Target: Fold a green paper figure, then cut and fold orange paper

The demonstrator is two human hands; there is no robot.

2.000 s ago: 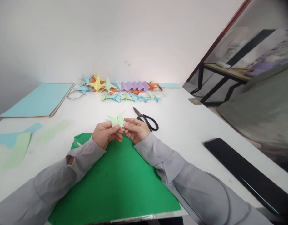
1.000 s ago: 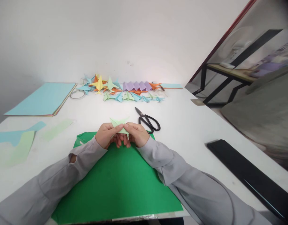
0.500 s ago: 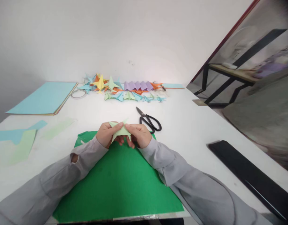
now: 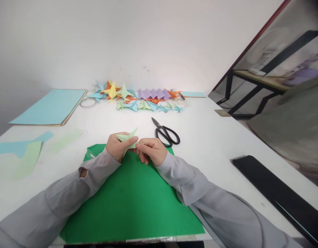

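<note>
A pale green folded paper star (image 4: pixel 131 142) with pointed arms is held above the far edge of a green mat (image 4: pixel 133 203). My left hand (image 4: pixel 119 146) is closed on its left side, the thumb lying across the front. With thumb and fingers, my right hand (image 4: pixel 154 150) pinches the star's right side, where a small tip shows by the thumb. The fingers partly cover that side. Black-handled scissors (image 4: pixel 166 133) lie just beyond my right hand, blades pointing away to the left.
Several folded paper stars (image 4: pixel 111 91) and a pleated purple strip (image 4: pixel 153 94) line the wall. On the left are stacked coloured sheets (image 4: pixel 49 106), a wire coil (image 4: pixel 88 102) and paper scraps (image 4: pixel 27 160). A long black object (image 4: pixel 272 193) lies at right.
The paper star has turned and tilted in my hands, one point now standing up. My right fingers have shifted to its right side. The whole view has moved slightly.
</note>
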